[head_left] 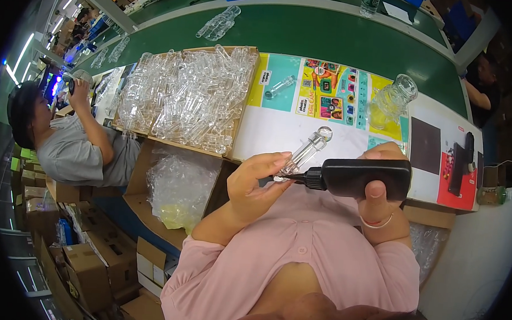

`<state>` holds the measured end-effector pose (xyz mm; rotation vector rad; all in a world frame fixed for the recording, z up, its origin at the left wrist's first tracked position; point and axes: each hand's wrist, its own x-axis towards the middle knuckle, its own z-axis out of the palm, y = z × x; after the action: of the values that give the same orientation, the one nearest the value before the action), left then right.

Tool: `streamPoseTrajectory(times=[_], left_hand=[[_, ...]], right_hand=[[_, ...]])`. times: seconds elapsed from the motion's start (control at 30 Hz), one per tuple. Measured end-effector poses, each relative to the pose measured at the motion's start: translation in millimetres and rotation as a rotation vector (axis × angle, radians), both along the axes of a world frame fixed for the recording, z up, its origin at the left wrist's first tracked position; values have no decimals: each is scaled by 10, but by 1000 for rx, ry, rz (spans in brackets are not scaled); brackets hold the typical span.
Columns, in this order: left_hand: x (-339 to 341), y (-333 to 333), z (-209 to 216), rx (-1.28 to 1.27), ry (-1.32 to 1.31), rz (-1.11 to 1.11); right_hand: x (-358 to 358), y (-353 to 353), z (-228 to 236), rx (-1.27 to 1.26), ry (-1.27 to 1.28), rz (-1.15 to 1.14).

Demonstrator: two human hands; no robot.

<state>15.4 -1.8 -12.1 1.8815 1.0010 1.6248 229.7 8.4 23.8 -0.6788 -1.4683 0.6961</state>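
Reading the clock from the clear glass tube (308, 150) in the left hand (254, 186), its ball-shaped end points toward one o'clock, raised in front of the pink shirt (298, 243). The left grip is pinched nearly together, thumb and fingers on the tube's lower end. The right hand (376, 208) is at four o'clock, its grip curled around a black squeeze bottle (356, 178) lying level, thumb across the near face. The bottle's pointed black nozzle (311, 178) aims toward nine o'clock and reaches the tube's lower end; whether the tip touches the glass is hard to make out, as the fingers crowd it.

At ten o'clock a shallow cardboard tray (249, 81) on the tabletop (326, 33) is heaped with similar clear glass pieces (193, 93). At eleven o'clock a small glass piece (280, 87) lies on a colourful printed sheet (331, 106), and farther out that way more glass (219, 22) lies on the green surface. A wide, clear glass vessel (393, 103) is at two o'clock. Toward nine o'clock, a co-worker in a grey shirt (80, 151) sits beyond a carton holding a plastic bag (179, 182).
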Motion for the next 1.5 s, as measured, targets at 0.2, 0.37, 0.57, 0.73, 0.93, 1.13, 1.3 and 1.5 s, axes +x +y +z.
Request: streamPoseTrajectory(times=[0.2,0.37,0.57,0.73,0.93,1.13,1.3,1.5], left_hand=[[-9,-7,57,16,83,29],[-35,18,98,50,182,54],[-42,39,134,72,217,84],[-57,33,162,-14,191,30],[-98,-3,116,-324,-74,-165],[-114,-52,136,-516,-310,-357],[-118,-63,151,-528,-329,-402],[-117,-66,153,-568,-371,-451]], right_hand=[[77,54,118,-11,-64,48],[114,59,301,260,-366,78],[131,-20,305,332,-421,221],[53,35,295,573,-371,229],[120,-59,295,391,-371,316],[106,-41,195,345,-254,327],[113,-39,195,348,-235,329],[138,-32,200,380,-253,376]])
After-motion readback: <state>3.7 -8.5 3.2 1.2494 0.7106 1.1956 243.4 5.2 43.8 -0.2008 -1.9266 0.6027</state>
